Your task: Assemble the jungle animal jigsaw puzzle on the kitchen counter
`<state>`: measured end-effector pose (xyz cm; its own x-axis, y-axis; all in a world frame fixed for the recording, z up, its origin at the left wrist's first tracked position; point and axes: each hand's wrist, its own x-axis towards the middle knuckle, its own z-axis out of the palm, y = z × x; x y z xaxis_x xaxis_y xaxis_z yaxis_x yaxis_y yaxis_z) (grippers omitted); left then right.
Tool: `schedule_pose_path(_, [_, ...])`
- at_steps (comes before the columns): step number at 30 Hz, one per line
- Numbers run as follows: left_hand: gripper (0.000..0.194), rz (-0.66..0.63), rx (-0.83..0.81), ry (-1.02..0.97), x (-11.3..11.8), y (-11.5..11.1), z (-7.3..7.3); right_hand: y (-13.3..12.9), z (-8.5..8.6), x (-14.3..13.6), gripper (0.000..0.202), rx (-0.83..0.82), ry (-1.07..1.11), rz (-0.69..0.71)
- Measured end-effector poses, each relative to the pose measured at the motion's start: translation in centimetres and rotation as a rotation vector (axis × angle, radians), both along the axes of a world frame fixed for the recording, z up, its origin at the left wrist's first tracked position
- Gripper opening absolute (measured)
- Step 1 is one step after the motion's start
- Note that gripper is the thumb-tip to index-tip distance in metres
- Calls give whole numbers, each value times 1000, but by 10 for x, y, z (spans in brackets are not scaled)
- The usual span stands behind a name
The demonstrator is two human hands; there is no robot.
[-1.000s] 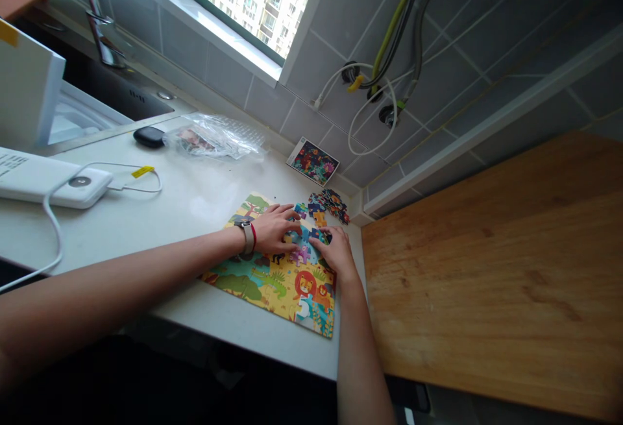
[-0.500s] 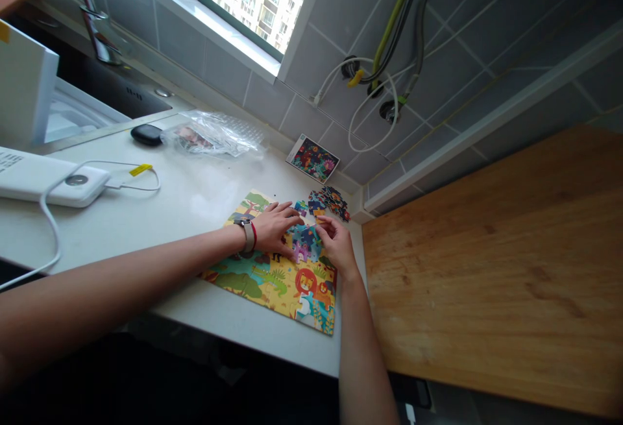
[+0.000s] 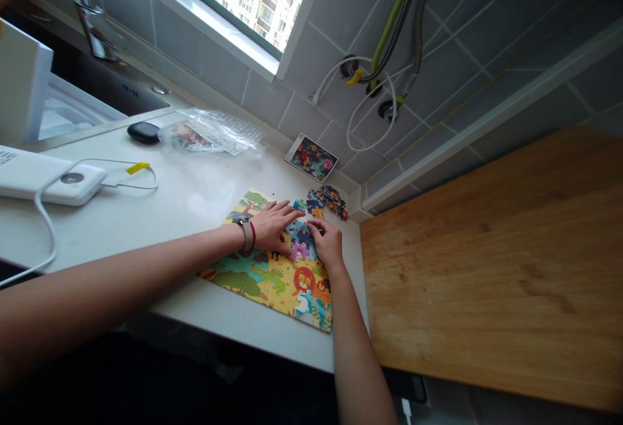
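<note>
A colourful animal puzzle [image 3: 272, 278] lies flat near the counter's front edge, with a lion and a crocodile on it. My left hand [image 3: 275, 225] rests on its upper part, fingers spread. At the puzzle's upper right, my right hand [image 3: 325, 238] has thumb and fingertips pinched together over blue pieces; whatever is between them is too small to make out. Just beyond the hands is a heap of loose puzzle pieces [image 3: 331, 200], and an orange piece [image 3: 317, 213] lies at its near side. A dark picture card [image 3: 311, 157] leans by the wall.
Crumpled clear plastic [image 3: 214, 133] and a black oval object [image 3: 144, 132] lie farther back. At the left are a white power strip [image 3: 73, 178] with a cable and a sink [image 3: 97, 81]. A wooden board [image 3: 487, 269] fills the right side.
My right hand has shifted slightly left over the puzzle, closer to my left hand. My left hand has stayed in about the same place, while the whole view has moved a little.
</note>
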<state>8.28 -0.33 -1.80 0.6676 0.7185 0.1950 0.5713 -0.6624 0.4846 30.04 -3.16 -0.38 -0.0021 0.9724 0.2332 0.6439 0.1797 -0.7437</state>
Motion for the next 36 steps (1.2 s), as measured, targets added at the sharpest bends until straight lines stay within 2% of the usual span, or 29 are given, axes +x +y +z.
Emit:
schedule_pose_path(4, [104, -28, 1, 5, -1, 1, 0, 0, -2, -4, 24, 1, 85, 18])
schedule_pose_path(8, [98, -39, 7, -2, -1, 1, 0, 0, -1, -7, 26, -22, 273, -4])
schedule_pose_path(10, [97, -37, 2, -9, -1, 1, 0, -1, 1, -4, 31, -89, 367, 8])
schedule_pose_path(13, [94, -30, 2, -13, -1, 1, 0, -4, 6, 4, 47, -270, 432, 114])
schedule_pose_path(16, [92, -36, 25, -25, -1, 1, 0, -5, 9, 14, 53, -346, 424, 161])
schedule_pose_path(22, [88, -42, 12, -14, -2, 0, 1, 1, 6, 21, 37, -241, 337, 29])
schedule_pose_path(29, [85, -36, 7, 12, -1, -2, 3, 0, 7, 27, 29, -281, 147, 139])
schedule_pose_path(36, [83, -40, 16, -14, -1, -1, 0, -1, 8, 34, 26, -254, 59, 170])
